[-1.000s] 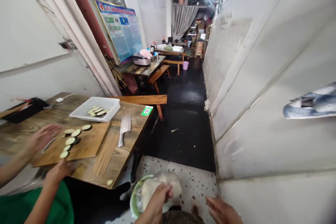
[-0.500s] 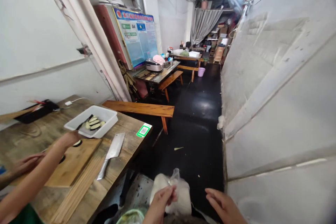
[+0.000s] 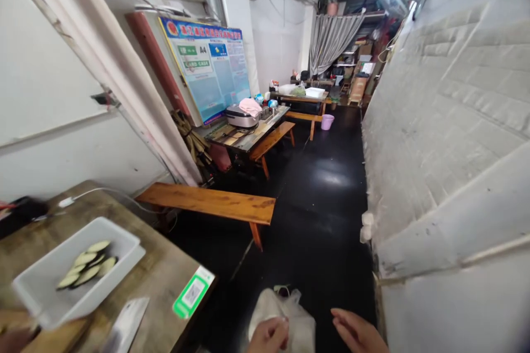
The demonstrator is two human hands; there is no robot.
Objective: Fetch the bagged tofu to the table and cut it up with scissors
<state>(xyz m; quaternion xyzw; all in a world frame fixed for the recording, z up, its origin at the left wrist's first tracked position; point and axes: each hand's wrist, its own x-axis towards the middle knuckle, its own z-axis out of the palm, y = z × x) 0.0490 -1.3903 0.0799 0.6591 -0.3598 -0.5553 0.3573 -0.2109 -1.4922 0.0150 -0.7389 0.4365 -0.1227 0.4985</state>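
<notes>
My left hand (image 3: 270,336) is at the bottom centre, its fingers curled together in front of a pale, whitish bundle (image 3: 260,311). Clear plastic (image 3: 295,297) shows at the bundle's top edge. Whatever those fingers hold is hidden, if anything. To the right, my right hand (image 3: 356,331) is held apart from the bundle, fingers stretched out and nothing in it. The lower parts of both hands are cut off by the frame.
On the wooden table (image 3: 159,265) at left are a white tub (image 3: 118,231) of eggplant slices (image 3: 88,267), a cleaver (image 3: 127,322) and a green code card (image 3: 193,292). A bench (image 3: 207,202) crosses behind it. A wall (image 3: 451,187) stands at right.
The view has shifted forward and down, so the table slides lower left. The co-worker's arms have mostly left the frame. My left hand sits slightly lower and further right; my right hand stays outstretched.
</notes>
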